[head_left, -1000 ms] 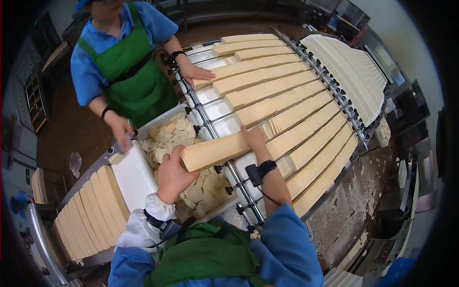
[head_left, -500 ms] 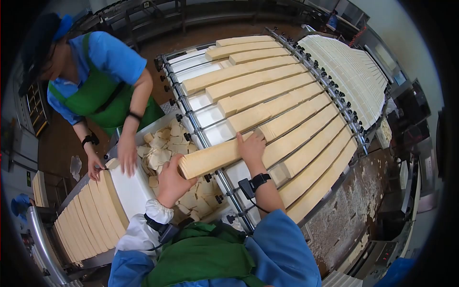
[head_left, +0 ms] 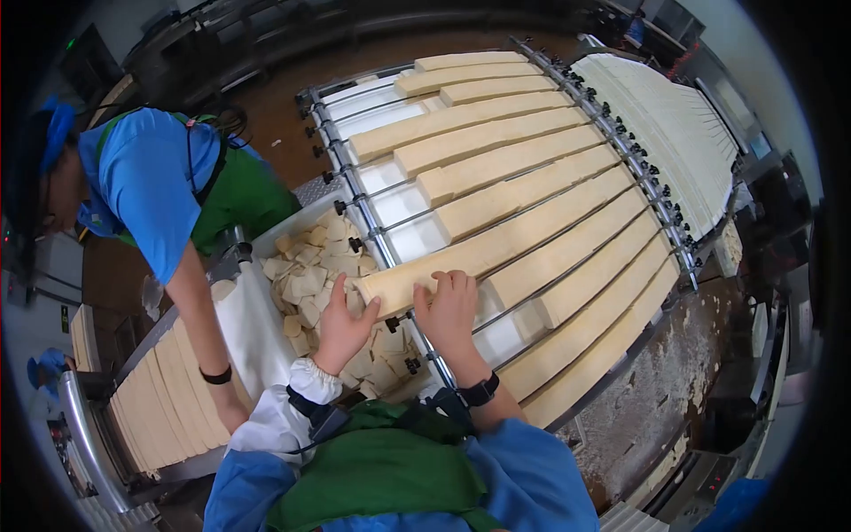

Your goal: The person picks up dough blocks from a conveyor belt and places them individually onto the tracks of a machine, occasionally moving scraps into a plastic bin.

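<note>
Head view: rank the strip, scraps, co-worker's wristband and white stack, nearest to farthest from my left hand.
1. strip: the left hand grips its near end.
2. scraps: just beyond the hand, slightly left.
3. co-worker's wristband: farther left and lower.
4. white stack: far right, at the top.

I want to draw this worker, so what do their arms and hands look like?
The left hand and right hand are bare, no gloves. The left arm wears a puffy white sleeve with a gathered cuff and a black strapped device. The right wrist has a black band below a blue sleeve.
</note>
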The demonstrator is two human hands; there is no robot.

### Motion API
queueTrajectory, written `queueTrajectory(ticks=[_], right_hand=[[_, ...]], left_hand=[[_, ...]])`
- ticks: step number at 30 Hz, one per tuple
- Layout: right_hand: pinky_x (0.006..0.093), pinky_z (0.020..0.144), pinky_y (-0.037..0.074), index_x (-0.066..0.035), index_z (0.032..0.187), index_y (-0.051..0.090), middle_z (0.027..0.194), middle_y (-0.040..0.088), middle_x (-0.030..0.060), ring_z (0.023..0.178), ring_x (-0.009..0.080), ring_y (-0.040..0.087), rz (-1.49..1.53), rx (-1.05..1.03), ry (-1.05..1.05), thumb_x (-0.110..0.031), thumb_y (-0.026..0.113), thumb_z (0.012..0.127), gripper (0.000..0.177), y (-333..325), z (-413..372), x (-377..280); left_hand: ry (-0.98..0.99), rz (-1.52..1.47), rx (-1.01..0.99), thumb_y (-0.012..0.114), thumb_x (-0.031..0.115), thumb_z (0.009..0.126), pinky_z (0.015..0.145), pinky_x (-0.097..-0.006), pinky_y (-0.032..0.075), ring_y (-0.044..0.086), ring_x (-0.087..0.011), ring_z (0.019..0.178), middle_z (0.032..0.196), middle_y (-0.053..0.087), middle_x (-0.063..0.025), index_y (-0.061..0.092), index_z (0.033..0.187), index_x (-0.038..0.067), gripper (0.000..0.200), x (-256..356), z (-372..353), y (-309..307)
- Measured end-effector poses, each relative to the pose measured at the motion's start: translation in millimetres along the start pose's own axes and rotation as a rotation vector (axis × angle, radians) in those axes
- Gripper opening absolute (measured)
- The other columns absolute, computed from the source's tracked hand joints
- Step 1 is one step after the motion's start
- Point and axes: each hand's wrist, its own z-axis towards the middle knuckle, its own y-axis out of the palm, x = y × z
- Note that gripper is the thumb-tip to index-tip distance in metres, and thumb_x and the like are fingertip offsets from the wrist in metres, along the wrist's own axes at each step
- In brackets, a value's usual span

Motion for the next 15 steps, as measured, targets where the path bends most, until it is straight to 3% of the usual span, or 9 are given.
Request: queueTrajectory(ticks=[2, 3, 6, 8, 11, 15], right_hand=[[0.0464, 0.084, 0.042, 0.005, 0.096, 0.061, 0.097, 0.054, 0.0196, 0.095, 0.0368, 0.05, 0.037, -0.042, 0.013, -0.024, 0.069, 0.078, 0.035, 8.0, -9.5, -10.8], [0.0462, 0.084, 0.042, 0.005, 0.095, 0.061, 0.097, 0.054, 0.0196, 0.095, 0.0368, 0.05, 0.047, -0.037, 0.023, -0.024, 0.069, 0.077, 0.035, 11.5, -12.3, -14.4], [0.0461, 0.085, 0.042, 0.004, 0.093, 0.06, 0.097, 0.054, 0.0194, 0.096, 0.0372, 0.05, 0.086, -0.037, 0.037, -0.025, 0.071, 0.076, 0.035, 17.0, -12.0, -16.1], [0.0465, 0.087, 0.041, 0.002, 0.094, 0.058, 0.098, 0.055, 0.0193, 0.098, 0.0377, 0.05, 0.134, -0.072, 0.042, -0.025, 0.073, 0.074, 0.037, 21.1, -13.7, -15.6], [0.0459, 0.091, 0.041, 0.004, 0.111, 0.054, 0.105, 0.055, 0.021, 0.103, 0.0397, 0.049, 0.221, -0.118, 0.071, -0.027, 0.075, 0.071, 0.055, 28.4, -14.1, -20.7], [0.0478, 0.091, 0.042, 0.006, 0.131, 0.04, 0.112, 0.051, 0.0236, 0.105, 0.0399, 0.049, 0.164, -0.18, -0.048, -0.032, 0.078, 0.065, 0.085, 26.5, -6.5, -37.3]], left_hand=[[-0.061, -0.056, -0.011, 0.075, 0.038, 0.079, 0.076, -0.0378, 0.053, 0.066, -0.037, 0.086, 0.1, 0.065, -0.0275, 0.045, 0.133, -0.008, 0.076, -11.4, 0.9, -1.1], [-0.157, 0.063, -0.049, 0.073, 0.031, 0.083, 0.078, -0.0336, 0.051, 0.066, -0.0287, 0.088, 0.102, 0.066, -0.0226, 0.049, 0.129, -0.009, 0.066, 6.7, -0.3, -10.5], [-0.171, -0.397, -0.077, 0.067, 0.019, 0.089, 0.079, -0.0289, 0.05, 0.064, -0.0188, 0.089, 0.104, 0.067, -0.0139, 0.049, 0.129, -0.008, 0.052, -30.2, -2.3, -1.9], [-0.297, -0.602, -0.122, 0.062, 0.011, 0.091, 0.08, -0.0262, 0.049, 0.062, -0.0139, 0.092, 0.107, 0.066, -0.0096, 0.05, 0.13, -0.007, 0.044, -47.0, -6.5, -0.7], [-0.371, -0.714, -0.19, 0.056, 0.003, 0.092, 0.082, -0.0244, 0.048, 0.06, -0.0115, 0.095, 0.112, 0.064, -0.0077, 0.049, 0.131, -0.005, 0.041, -51.1, -8.3, -4.2], [-0.356, -0.676, -0.203, 0.051, -0.001, 0.092, 0.086, -0.0234, 0.047, 0.06, -0.012, 0.1, 0.115, 0.063, -0.0079, 0.047, 0.134, -0.003, 0.042, -51.2, -8.7, -2.1]])
